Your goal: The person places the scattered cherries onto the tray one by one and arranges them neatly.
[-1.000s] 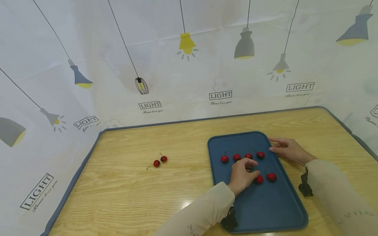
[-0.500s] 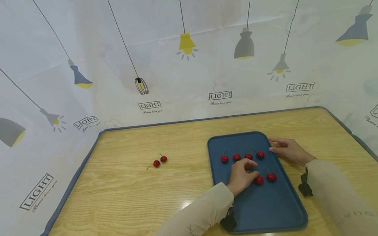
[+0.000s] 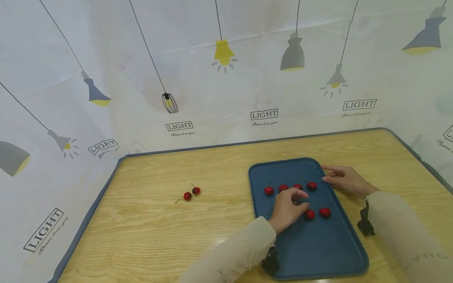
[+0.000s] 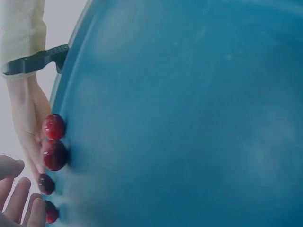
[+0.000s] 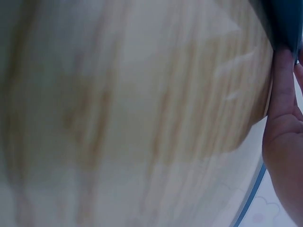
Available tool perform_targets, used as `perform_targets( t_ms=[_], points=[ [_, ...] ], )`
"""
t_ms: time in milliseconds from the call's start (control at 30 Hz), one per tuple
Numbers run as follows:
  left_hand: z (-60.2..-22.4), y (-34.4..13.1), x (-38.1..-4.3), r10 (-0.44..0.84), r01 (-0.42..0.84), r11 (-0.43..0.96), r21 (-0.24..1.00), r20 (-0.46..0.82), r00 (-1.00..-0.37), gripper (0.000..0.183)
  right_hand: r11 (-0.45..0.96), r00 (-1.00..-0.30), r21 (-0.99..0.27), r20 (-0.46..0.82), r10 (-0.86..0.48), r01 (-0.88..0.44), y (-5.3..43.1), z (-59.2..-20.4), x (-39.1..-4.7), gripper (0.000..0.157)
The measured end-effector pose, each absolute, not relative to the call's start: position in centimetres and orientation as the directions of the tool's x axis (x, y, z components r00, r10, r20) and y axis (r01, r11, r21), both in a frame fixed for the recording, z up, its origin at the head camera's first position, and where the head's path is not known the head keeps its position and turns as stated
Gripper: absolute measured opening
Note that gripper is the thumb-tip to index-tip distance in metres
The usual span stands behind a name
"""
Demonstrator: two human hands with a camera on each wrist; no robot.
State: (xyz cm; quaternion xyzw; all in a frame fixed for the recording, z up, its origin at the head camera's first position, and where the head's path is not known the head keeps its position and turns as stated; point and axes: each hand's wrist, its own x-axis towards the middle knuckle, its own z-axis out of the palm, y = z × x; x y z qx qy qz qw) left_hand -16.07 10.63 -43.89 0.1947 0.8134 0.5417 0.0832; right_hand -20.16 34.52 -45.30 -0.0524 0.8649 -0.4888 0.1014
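A blue tray (image 3: 318, 251) bears several red cherries with stems. A back row of them includes the rightmost cherry (image 3: 312, 186); nearer stand one cherry (image 3: 309, 214) and another cherry (image 3: 325, 212) side by side. My left hand (image 3: 287, 208) hovers over the tray just left of the nearer pair, thumb and fingers apart with nothing seen between them. In the left wrist view its fingers (image 4: 20, 201) are spread. My right hand (image 3: 348, 181) holds the tray's right rim, thumb on the edge; its other fingertips are partly hidden.
Two more cherries, one upright (image 3: 196, 190) and one on its side (image 3: 187, 196), lie on the wooden table (image 3: 148, 236) left of the tray. A patterned cloth wall (image 3: 219, 90) rises behind and at both sides of the table.
My left hand has let go of the nearer left cherry and drawn slightly left of it. That cherry has shifted only slightly. The right hand and tray have stayed put.
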Motion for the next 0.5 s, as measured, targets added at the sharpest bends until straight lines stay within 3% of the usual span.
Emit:
perform_targets(
  t_ms=[500],
  points=[
    [-41.1, 4.3, -16.5, 0.513, 0.365, 0.317, 0.876, 0.165, -0.843, 0.013, 0.537, -0.975, -0.844, -0.110, -0.191, -0.011, 34.5, -45.2, -20.1, 0.060]
  ],
)
